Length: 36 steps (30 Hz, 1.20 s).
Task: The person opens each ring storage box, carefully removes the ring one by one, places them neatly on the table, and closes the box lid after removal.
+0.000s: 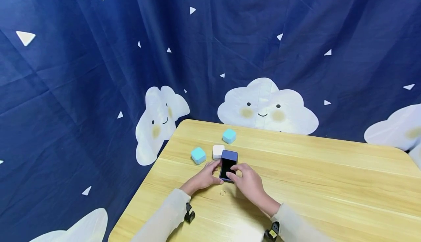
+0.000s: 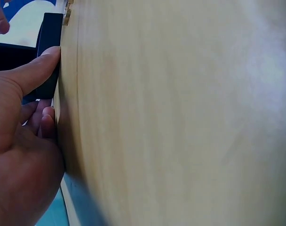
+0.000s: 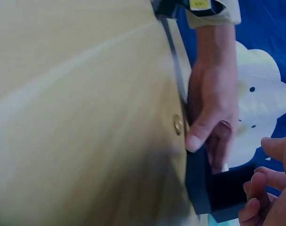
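The dark blue box [image 1: 228, 166] stands open on the tabletop [image 1: 329, 183], right between the two hands. Its lid points up, on the side away from the person.

The left hand [image 1: 204, 178] holds the box from its left side. In the left wrist view the thumb [image 2: 37, 70] lies flat against the box wall, and the other fingers curl in behind it. The right hand [image 1: 248, 180] sits at the right side of the box, with its fingertips curled over the near edge of the open part. So both hands have the box, one on each side.

A small gold ring [image 1: 223, 193] lies flat on the tabletop, just on the near side of the box, close to the person. It sits between the two wrists and touches neither hand. In the right wrist view the ring [image 3: 178, 125] is just beside the left thumb tip, so the left hand looks a bit nearer to it.

Past the fingers, on the far side of the box, are a white box [image 1: 218, 151] and two light blue boxes [image 1: 198, 155].
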Each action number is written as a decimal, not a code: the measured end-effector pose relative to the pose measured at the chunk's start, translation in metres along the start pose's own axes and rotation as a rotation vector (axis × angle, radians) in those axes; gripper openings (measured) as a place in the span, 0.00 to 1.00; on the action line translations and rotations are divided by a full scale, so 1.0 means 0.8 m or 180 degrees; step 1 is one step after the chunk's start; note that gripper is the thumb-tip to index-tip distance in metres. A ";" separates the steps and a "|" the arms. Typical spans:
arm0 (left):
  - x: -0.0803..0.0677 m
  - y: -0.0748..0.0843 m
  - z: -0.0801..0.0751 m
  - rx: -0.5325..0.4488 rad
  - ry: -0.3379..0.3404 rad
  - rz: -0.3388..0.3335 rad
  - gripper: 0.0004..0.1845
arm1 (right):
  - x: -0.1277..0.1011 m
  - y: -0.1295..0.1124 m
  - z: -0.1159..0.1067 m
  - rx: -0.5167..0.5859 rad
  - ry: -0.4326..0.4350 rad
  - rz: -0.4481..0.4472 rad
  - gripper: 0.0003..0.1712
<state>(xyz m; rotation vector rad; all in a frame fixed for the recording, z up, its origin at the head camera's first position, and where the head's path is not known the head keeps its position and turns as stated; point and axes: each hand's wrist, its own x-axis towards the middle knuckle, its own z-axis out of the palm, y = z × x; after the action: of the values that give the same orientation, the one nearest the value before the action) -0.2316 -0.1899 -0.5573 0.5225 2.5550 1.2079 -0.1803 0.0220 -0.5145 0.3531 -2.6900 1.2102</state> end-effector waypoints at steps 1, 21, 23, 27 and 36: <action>0.000 0.000 0.000 -0.0003 -0.0003 -0.0014 0.48 | 0.003 -0.001 -0.002 0.0019 0.0005 0.0027 0.17; 0.002 0.002 0.000 -0.0035 0.0018 -0.0003 0.48 | 0.047 0.005 -0.028 0.0203 0.0082 0.0351 0.25; 0.002 0.001 0.000 -0.0027 0.0030 -0.0009 0.48 | 0.051 0.007 -0.028 0.0267 0.0086 0.0382 0.25; 0.004 0.000 0.000 -0.0012 0.0031 -0.0002 0.48 | 0.058 0.013 -0.027 0.0509 0.0061 0.0488 0.27; 0.003 0.000 0.003 -0.0077 0.0026 -0.0046 0.48 | 0.066 0.025 -0.018 0.0827 -0.0195 0.0772 0.37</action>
<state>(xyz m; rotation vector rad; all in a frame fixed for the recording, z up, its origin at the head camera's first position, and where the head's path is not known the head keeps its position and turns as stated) -0.2331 -0.1874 -0.5588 0.4941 2.5431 1.2369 -0.2353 0.0379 -0.5061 0.0979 -2.6899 1.6498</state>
